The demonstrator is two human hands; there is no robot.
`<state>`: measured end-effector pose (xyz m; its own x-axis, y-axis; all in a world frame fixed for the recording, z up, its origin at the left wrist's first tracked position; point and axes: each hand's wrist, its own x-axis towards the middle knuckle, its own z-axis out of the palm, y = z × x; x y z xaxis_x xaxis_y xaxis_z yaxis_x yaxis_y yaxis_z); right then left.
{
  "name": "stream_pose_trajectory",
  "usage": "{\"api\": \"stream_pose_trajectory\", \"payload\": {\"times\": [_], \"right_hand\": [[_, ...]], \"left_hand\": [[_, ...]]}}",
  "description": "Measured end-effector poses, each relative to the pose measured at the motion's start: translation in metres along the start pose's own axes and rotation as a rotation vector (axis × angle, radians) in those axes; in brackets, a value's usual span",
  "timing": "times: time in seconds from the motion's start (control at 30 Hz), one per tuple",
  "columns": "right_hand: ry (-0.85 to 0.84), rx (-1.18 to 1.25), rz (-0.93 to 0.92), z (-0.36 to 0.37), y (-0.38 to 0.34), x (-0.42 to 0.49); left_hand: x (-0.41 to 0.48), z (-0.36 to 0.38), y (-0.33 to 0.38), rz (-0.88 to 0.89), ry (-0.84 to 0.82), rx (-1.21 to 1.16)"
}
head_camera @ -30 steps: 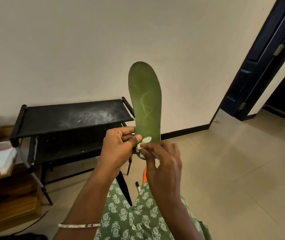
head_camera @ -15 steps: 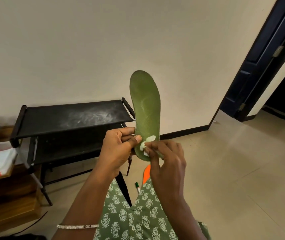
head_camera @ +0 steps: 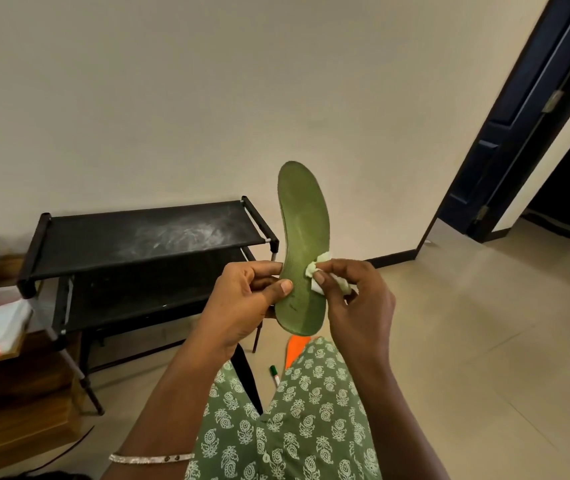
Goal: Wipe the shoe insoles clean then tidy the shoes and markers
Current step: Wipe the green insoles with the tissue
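Head view, centre of frame. Left hand (head_camera: pixel 242 299) grips the green insole (head_camera: pixel 302 230) at its lower left edge: thumb flat on the front face, fingers curled behind. Insole is held upright with the toe end up, bowed slightly to the left, in front of the wall.

Right hand (head_camera: pixel 356 299) pinches a small white wad of tissue (head_camera: pixel 314 273) between thumb and fingertips, and the wad touches the insole's right side, just above the left thumb's level. A faint dark mark shows on the insole's lower part.

Below the hands, on the floor: orange insole (head_camera: pixel 295 346), partly hidden by the green patterned garment; green-capped marker (head_camera: pixel 274 374) just beside it. Silver bangle (head_camera: pixel 152 458) on left wrist.

Left of centre: black two-tier rack (head_camera: pixel 152 237), top shelf smeared whitish. Upper right: dark door (head_camera: pixel 518 116).
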<state>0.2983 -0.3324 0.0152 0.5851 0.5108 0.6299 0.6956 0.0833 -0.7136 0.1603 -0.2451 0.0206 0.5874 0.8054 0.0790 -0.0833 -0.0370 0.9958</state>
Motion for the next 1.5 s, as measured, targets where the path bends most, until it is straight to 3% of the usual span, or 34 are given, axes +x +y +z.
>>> {"api": "stream_pose_trajectory", "payload": {"times": [0.17,0.4,0.6,0.77,0.9,1.0,1.2,1.5], "right_hand": [[0.109,-0.115,-0.122,0.005,-0.006,-0.02],[0.034,-0.266,-0.293,0.017,-0.002,-0.036],[0.169,-0.343,-0.219,0.003,0.005,0.004],[0.055,-0.24,-0.189,0.006,-0.001,-0.011],[-0.027,-0.229,-0.279,0.014,-0.007,-0.038],[0.011,-0.248,-0.29,0.008,-0.001,-0.025],[0.056,-0.22,-0.145,0.0,0.008,0.002],[0.003,-0.247,-0.315,0.013,-0.01,-0.029]], "left_hand": [[0.0,0.001,0.002,-0.019,-0.015,-0.035],[-0.001,-0.004,0.001,-0.017,0.019,0.013],[-0.004,-0.003,0.004,-0.01,-0.08,0.023],[-0.005,-0.002,0.008,0.026,-0.048,0.039],[-0.004,-0.006,0.005,0.058,-0.028,0.121],[-0.004,-0.004,0.005,0.052,-0.029,0.137],[-0.005,-0.001,0.008,0.055,-0.035,0.119],[-0.007,-0.005,0.01,0.04,0.019,0.099]]}}
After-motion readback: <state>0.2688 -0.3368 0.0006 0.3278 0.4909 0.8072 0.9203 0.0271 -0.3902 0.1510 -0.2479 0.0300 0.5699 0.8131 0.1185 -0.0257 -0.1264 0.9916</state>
